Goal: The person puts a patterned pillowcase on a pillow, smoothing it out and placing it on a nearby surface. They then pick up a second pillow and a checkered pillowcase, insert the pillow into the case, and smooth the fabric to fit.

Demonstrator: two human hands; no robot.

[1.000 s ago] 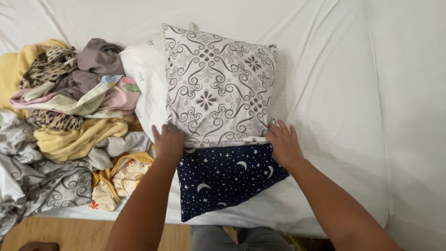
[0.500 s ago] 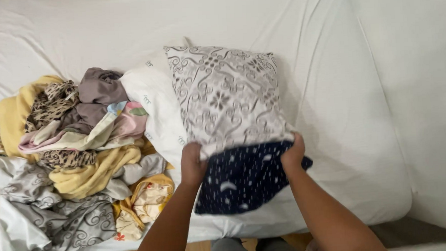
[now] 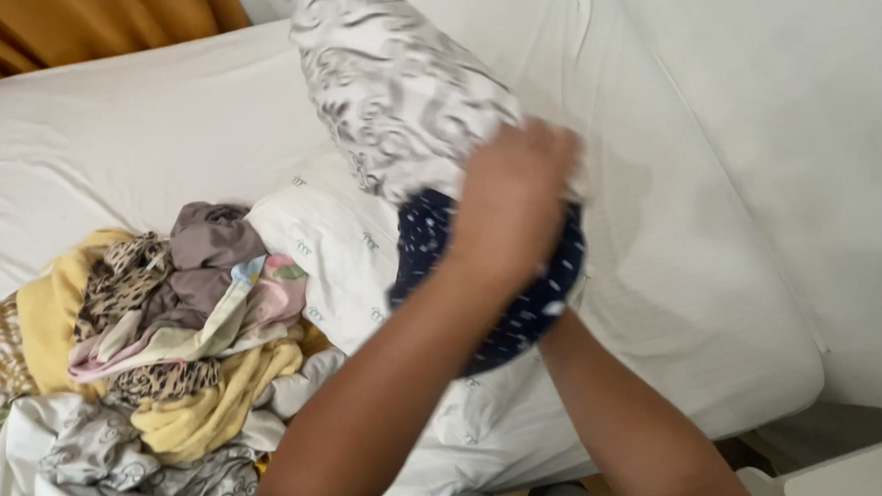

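Head view: left hand (image 3: 508,200) fingers clamped on lifted pillow (image 3: 394,81); right hand hidden behind it, grip untellable. Clothes pile (image 3: 157,320) left on bed (image 3: 709,266).

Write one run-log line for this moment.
left hand: grips lifted pillow | right hand: hidden behind navy pillowcase | bed: clothes pile at left

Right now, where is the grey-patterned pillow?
Head view, top centre: the grey-patterned pillow is lifted above the white bed, gripped by the left hand, right of the clothes pile.
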